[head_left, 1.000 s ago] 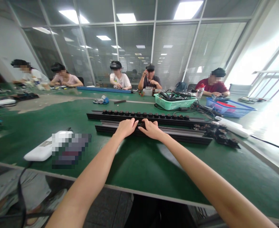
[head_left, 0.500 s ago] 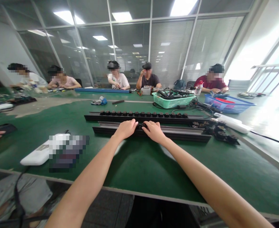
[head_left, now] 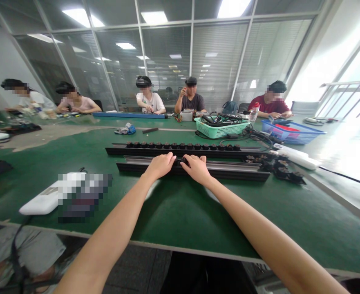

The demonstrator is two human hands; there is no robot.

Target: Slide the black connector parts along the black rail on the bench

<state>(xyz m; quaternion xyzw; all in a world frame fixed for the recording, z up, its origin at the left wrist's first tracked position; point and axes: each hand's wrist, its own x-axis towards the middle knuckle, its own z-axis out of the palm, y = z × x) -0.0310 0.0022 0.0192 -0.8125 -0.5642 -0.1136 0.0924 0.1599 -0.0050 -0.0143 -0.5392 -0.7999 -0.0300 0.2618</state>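
A black rail with silvery channels [head_left: 235, 166] lies across the green table in front of me. At its middle, my left hand [head_left: 162, 165] has its fingers closed at a small black piece, partly hidden. My right hand [head_left: 196, 166] pinches a small black part [head_left: 183, 161] from the other side, over the rail. Behind lies a second black rail [head_left: 115, 151], parallel to the first, with a row of small black parts [head_left: 166, 145] standing along it. More loose black parts [head_left: 282, 167] lie by the rails' right ends.
A white device [head_left: 41, 201] and a blurred dark item [head_left: 84, 200] lie left. Behind are a green basket of cables [head_left: 219, 130], a blue basket [head_left: 305, 136] and a blue cloth [head_left: 130, 129]. A white power strip [head_left: 302, 158] is right. Several people sit across the table.
The whole view has shifted slightly. My right hand's fingers have changed pose a little, with one finger now raised; both hands remain at the middle of the near rail.
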